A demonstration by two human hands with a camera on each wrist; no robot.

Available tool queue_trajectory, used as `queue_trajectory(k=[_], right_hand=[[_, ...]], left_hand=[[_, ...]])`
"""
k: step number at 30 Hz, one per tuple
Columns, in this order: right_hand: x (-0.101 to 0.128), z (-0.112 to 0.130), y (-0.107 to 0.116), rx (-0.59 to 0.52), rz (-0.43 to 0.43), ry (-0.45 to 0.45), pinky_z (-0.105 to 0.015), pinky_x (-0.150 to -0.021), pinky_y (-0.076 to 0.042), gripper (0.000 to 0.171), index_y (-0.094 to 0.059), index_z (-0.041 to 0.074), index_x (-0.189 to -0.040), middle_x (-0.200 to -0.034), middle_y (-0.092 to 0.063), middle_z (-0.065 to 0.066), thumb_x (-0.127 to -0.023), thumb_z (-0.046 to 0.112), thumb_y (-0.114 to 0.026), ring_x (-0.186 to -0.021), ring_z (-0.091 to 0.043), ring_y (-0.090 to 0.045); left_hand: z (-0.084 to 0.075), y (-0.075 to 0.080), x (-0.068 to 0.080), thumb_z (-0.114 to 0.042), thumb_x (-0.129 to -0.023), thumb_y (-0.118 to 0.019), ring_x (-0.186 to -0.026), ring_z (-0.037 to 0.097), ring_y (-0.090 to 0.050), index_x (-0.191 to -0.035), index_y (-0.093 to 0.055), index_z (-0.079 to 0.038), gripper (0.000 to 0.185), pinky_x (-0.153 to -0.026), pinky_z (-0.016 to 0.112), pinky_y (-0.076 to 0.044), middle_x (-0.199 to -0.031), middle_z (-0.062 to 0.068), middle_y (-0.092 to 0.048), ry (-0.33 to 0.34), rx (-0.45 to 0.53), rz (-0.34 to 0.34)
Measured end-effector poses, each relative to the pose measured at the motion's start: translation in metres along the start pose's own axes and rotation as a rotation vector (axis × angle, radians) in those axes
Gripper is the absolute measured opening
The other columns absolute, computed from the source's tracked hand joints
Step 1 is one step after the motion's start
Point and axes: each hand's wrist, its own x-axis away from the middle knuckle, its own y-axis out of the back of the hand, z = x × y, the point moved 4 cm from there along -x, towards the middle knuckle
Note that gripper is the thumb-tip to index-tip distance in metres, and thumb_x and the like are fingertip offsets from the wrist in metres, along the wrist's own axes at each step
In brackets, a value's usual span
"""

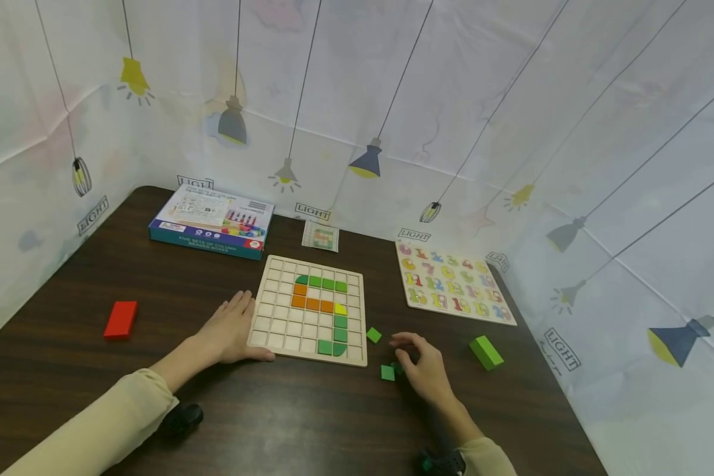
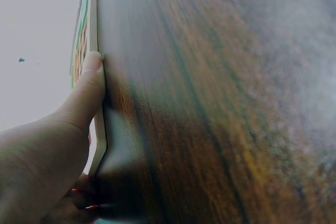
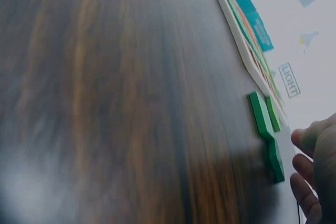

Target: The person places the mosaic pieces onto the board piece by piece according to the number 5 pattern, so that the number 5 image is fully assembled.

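Observation:
My left hand [image 1: 232, 330] rests against the left side of a wooden grid board [image 1: 276, 325], fingers fairly straight. In the left wrist view its thumb [image 2: 90, 80] lies along the board's near edge. Orange, yellow and green tiles fill some squares, including an orange tile [image 1: 313, 304] and a yellow one [image 1: 340, 309]. Right of the board, my right hand [image 1: 425, 370] hovers with loosely bent fingers and nothing between them. Close to it lie a dark green square tile [image 1: 387, 373], another green piece [image 3: 275, 162] partly behind the fingers in the head view, and a lighter green tile [image 1: 373, 335].
A red block [image 1: 121, 320] lies far left and a light green block [image 1: 486, 352] at the right. Behind the board are a boxed set [image 1: 211, 221] and a small pattern card [image 1: 320, 237]. A number puzzle board [image 1: 452, 281] lies at the back right, near the printed curtain.

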Motion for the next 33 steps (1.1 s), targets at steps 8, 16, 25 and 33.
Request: queue_trajectory(k=[8, 16, 25, 33], right_hand=[[0.008, -0.004, 0.008, 0.036, 0.075, -0.033, -0.040, -0.079, -0.051, 0.030, -0.065, 0.011, -0.107, -0.097, -0.067, 0.005, -0.082, -0.006, -0.065, -0.091, -0.012, -0.061], [0.011, -0.001, 0.007, -0.002, 0.207, 0.026, -0.039, -0.081, -0.048, 0.040, -0.064, 0.013, -0.114, -0.105, -0.064, 0.005, -0.076, 0.003, -0.073, -0.097, -0.017, -0.057], [0.011, 0.001, 0.001, 0.008, 0.251, 0.007, -0.039, -0.080, -0.045, 0.039, -0.066, 0.017, -0.112, -0.099, -0.063, 0.006, -0.076, 0.009, -0.078, -0.095, -0.017, -0.053], [0.007, 0.003, -0.001, 0.018, 0.249, 0.013, -0.037, -0.079, -0.047, 0.038, -0.066, 0.014, -0.112, -0.095, -0.064, 0.005, -0.076, 0.008, -0.078, -0.092, -0.017, -0.055]], left_hand=[[0.000, 0.000, 0.000, -0.068, -0.072, -0.066, -0.136, 0.047, -0.017, -0.139, -0.026, 0.019, 0.117, -0.108, 0.057, -0.019, -0.146, 0.035, -0.020, 0.000, -0.003, 0.003], [-0.001, 0.001, 0.000, -0.067, -0.072, -0.066, -0.136, 0.046, -0.017, -0.139, -0.025, 0.019, 0.117, -0.108, 0.056, -0.019, -0.146, 0.036, -0.020, -0.011, -0.005, -0.009], [0.000, 0.001, 0.001, -0.067, -0.072, -0.066, -0.137, 0.046, -0.017, -0.139, -0.025, 0.019, 0.117, -0.108, 0.056, -0.018, -0.146, 0.035, -0.019, -0.002, -0.007, -0.002], [0.000, 0.000, 0.000, -0.069, -0.071, -0.066, -0.136, 0.047, -0.017, -0.139, -0.025, 0.019, 0.118, -0.108, 0.057, -0.018, -0.146, 0.036, -0.019, 0.005, -0.004, 0.006]])
